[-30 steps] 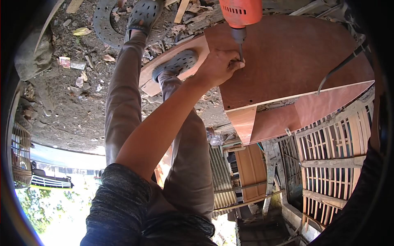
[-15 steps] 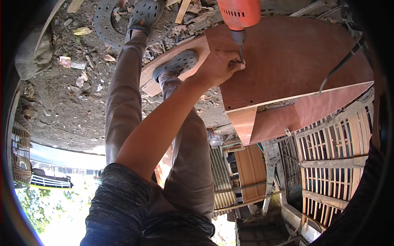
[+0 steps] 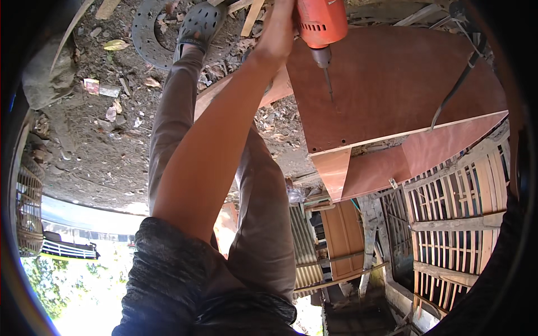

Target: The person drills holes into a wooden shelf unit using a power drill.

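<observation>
A red-orange power drill point(image 3: 322, 25) points down at a reddish-brown plywood panel point(image 3: 403, 73) from the upper edge. Its long thin bit point(image 3: 329, 81) ends at or just over the board; I cannot tell if it touches. My left hand point(image 3: 278, 31) is up against the drill's left side, its fingers cut off by the upper edge or hidden. Two small dark holes show near the panel's lower left corner. My right hand is out of view, so what it holds does not show.
A dark strap point(image 3: 457, 89) lies over the panel's right part. Beneath the panel are further plywood faces point(image 3: 375, 168). My feet wear grey clogs point(image 3: 200, 25) on littered soil. A slatted wooden wall point(image 3: 454, 224) stands at the right, and a wicker basket point(image 3: 29, 204) at the left.
My left hand has let go at the bit's tip and moved up beside the drill's body. The bit now shows along its length, and the drill has shifted slightly left.
</observation>
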Action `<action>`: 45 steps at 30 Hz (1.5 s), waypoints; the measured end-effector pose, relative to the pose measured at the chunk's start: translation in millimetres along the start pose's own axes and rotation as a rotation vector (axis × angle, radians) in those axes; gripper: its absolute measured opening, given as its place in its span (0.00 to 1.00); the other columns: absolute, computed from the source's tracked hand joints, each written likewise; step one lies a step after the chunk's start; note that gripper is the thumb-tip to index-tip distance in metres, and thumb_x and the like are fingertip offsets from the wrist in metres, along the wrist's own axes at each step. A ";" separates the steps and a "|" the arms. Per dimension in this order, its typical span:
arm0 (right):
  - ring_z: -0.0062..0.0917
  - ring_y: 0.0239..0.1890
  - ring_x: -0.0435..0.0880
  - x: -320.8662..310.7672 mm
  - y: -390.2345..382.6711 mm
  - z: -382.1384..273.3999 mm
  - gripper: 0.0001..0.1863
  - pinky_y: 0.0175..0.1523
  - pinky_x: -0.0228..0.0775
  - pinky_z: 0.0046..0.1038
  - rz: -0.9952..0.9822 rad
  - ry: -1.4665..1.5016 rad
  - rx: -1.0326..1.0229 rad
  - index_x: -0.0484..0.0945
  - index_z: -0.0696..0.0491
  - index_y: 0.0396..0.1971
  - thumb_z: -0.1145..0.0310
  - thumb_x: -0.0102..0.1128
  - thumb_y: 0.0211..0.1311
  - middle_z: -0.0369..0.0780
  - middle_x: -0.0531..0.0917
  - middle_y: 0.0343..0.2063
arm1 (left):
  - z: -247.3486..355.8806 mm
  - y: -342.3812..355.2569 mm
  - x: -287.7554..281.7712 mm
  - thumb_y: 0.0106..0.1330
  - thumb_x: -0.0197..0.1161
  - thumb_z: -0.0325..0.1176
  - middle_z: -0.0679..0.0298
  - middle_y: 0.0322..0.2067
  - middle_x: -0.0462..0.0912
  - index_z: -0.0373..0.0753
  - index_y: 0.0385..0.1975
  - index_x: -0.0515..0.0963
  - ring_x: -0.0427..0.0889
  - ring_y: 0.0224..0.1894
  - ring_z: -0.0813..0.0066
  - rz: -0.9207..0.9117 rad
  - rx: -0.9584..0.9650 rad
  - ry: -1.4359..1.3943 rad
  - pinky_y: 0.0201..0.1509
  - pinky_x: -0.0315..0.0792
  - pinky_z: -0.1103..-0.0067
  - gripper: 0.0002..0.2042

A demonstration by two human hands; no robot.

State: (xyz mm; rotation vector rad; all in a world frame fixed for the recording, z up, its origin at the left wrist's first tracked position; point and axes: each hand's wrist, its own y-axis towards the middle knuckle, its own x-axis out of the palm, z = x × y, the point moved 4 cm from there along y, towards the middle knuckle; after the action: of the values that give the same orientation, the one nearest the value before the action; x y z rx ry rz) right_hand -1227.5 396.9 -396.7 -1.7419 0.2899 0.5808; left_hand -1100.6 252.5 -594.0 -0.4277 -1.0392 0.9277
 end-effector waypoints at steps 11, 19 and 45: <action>0.33 0.49 0.86 2.1 -0.3 -0.6 0.23 0.55 0.78 0.34 0.001 -0.002 0.004 0.79 0.62 0.57 0.70 0.65 0.63 0.48 0.84 0.47 | 15.1 0.8 40.3 0.72 0.52 0.68 0.64 0.49 0.83 0.43 0.64 0.72 0.83 0.47 0.73 -0.008 0.179 -0.424 0.50 0.78 0.76 0.35; 0.33 0.49 0.85 4.4 0.4 2.1 0.22 0.56 0.77 0.34 0.007 0.002 0.007 0.78 0.62 0.57 0.71 0.64 0.64 0.48 0.84 0.48 | 11.3 0.2 41.6 0.70 0.52 0.69 0.63 0.45 0.83 0.44 0.62 0.73 0.84 0.43 0.72 0.007 0.111 -0.314 0.45 0.79 0.76 0.35; 0.33 0.52 0.85 11.5 -6.5 6.2 0.20 0.58 0.77 0.33 0.046 0.018 0.007 0.78 0.64 0.57 0.72 0.62 0.68 0.48 0.83 0.51 | -8.6 0.5 41.1 0.69 0.51 0.73 0.63 0.43 0.84 0.43 0.60 0.74 0.85 0.42 0.72 0.023 0.106 -0.333 0.44 0.79 0.76 0.38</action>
State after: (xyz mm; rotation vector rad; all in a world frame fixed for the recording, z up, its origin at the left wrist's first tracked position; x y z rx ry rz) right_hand -1215.9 405.9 -398.3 -1.7385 0.3453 0.5972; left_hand -1085.5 287.4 -576.1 -0.2000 -1.2813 1.0934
